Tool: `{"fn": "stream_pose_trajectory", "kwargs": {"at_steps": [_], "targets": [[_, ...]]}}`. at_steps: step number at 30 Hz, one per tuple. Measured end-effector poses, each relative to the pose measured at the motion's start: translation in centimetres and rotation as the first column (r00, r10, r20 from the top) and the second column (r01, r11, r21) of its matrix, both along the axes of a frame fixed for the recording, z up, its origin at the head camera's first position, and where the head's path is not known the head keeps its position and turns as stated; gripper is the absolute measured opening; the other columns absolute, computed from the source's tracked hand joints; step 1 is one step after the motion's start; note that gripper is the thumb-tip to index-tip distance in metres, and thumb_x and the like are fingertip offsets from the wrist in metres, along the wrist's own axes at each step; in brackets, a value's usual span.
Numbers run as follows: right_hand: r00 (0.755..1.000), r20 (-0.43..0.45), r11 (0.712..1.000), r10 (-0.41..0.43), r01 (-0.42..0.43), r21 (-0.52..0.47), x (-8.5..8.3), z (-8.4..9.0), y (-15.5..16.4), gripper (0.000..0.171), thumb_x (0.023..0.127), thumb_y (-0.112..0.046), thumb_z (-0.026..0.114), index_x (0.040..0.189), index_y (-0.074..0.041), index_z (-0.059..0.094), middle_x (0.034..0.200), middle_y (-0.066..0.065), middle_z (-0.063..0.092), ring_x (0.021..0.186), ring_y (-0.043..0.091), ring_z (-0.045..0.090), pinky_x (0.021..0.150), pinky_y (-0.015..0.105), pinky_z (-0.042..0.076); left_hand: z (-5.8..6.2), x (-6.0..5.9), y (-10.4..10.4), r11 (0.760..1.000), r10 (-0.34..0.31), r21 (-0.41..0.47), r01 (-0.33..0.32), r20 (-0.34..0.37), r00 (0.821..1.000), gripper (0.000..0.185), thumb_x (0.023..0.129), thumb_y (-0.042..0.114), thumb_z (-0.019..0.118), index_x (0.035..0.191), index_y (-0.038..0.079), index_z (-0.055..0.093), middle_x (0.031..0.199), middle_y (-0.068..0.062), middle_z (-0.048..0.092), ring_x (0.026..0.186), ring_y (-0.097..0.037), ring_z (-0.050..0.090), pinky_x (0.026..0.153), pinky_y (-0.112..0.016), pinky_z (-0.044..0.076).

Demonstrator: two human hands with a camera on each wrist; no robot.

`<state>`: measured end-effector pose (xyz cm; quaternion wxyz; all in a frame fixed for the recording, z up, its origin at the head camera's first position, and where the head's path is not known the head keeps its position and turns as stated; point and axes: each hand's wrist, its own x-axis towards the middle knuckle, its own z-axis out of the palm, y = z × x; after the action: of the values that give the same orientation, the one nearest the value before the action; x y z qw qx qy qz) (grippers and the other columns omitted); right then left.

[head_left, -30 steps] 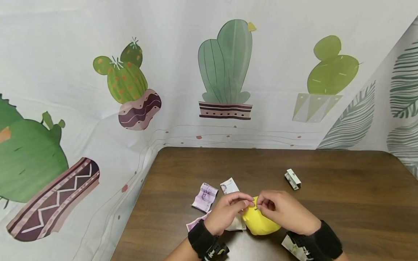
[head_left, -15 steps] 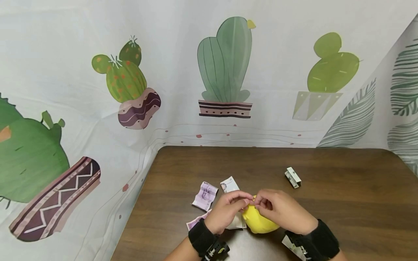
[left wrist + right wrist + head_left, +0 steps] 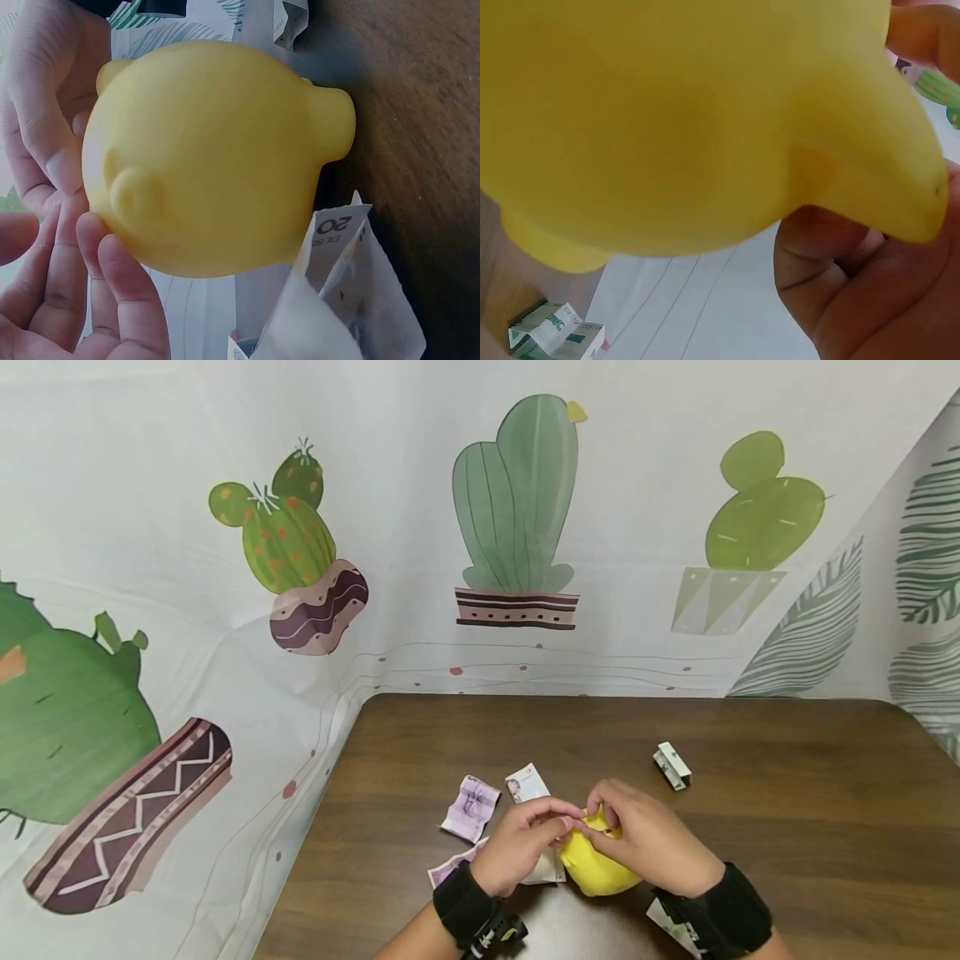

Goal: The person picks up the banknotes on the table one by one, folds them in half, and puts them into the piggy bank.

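A yellow piggy bank [image 3: 596, 870] stands on the brown table [image 3: 787, 827] near its front edge. My left hand [image 3: 555, 827] holds its left side, fingertips up at the top. My right hand [image 3: 611, 814] curls over the top from the right, its fingers hiding the slot area. In the left wrist view the piggy bank [image 3: 217, 157] fills the middle, with my left fingers [image 3: 112, 300] against it below and my right fingers [image 3: 45, 112] above. The right wrist view shows the piggy bank [image 3: 667, 112] very close, one ear touching my right fingers [image 3: 877, 300].
Folded banknotes lie around the bank: a purple one [image 3: 470, 807], a white one [image 3: 527, 783], one under my left hand [image 3: 549, 872] and a pink one [image 3: 448, 870] by my left wrist. Another folded note [image 3: 672, 766] lies apart at the right. A cactus-print cloth [image 3: 300, 543] hangs behind.
My right hand has slid left and further over the top of the piggy bank, covering the slot area. My left hand has stayed where it was.
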<state>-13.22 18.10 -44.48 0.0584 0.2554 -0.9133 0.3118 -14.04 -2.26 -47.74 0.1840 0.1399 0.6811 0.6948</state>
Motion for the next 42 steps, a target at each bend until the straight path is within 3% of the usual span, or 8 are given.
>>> {"fn": "stream_pose_trajectory", "kwargs": {"at_steps": [7,20,34,42], "targets": [[1.000,0.013,1.000,0.002,-0.002,-0.004,-0.1,0.0,0.3,0.026,0.085,-0.022,0.082,0.095,-0.020,0.058,0.076,-0.011,0.042,0.069,-0.002,0.037,0.059,0.017,0.035,0.1,0.0,0.0,1.000,-0.004,-0.011,0.004,-0.006,1.000,0.024,0.099,0.011,0.057,0.116,0.001,0.070,0.114,-0.023,0.072,0.097,-0.010,0.064,0.083,-0.022,0.052],[0.995,0.076,0.998,0.060,-0.057,-0.040,-0.5,0.0,1.0,0.024,0.086,-0.010,0.077,0.095,-0.020,0.058,0.079,-0.009,0.043,0.070,0.000,0.040,0.060,0.018,0.037,0.1,0.1,0.0,1.000,0.000,-0.020,0.000,-0.019,1.000,0.024,0.099,0.012,0.057,0.116,0.002,0.071,0.114,-0.023,0.072,0.099,-0.012,0.065,0.083,-0.023,0.052],[0.995,0.055,0.994,0.088,-0.084,-0.069,-0.7,0.0,1.5,0.027,0.082,0.003,0.066,0.093,-0.020,0.059,0.079,-0.011,0.044,0.071,0.000,0.042,0.061,0.017,0.040,0.0,0.0,0.0,1.000,-0.003,-0.024,0.002,-0.029,1.000,0.024,0.099,0.012,0.057,0.115,0.002,0.071,0.113,-0.023,0.073,0.098,-0.010,0.065,0.083,-0.023,0.052],[0.996,0.047,0.996,0.076,-0.074,-0.047,-0.6,0.0,1.5,0.025,0.082,0.001,0.067,0.093,-0.021,0.060,0.080,-0.012,0.045,0.072,0.000,0.043,0.061,0.017,0.040,0.2,0.1,0.0,0.999,0.005,-0.044,-0.007,-0.042,0.999,0.023,0.096,0.012,0.062,0.116,0.003,0.071,0.115,-0.023,0.071,0.096,-0.010,0.064,0.082,-0.021,0.052]]}}
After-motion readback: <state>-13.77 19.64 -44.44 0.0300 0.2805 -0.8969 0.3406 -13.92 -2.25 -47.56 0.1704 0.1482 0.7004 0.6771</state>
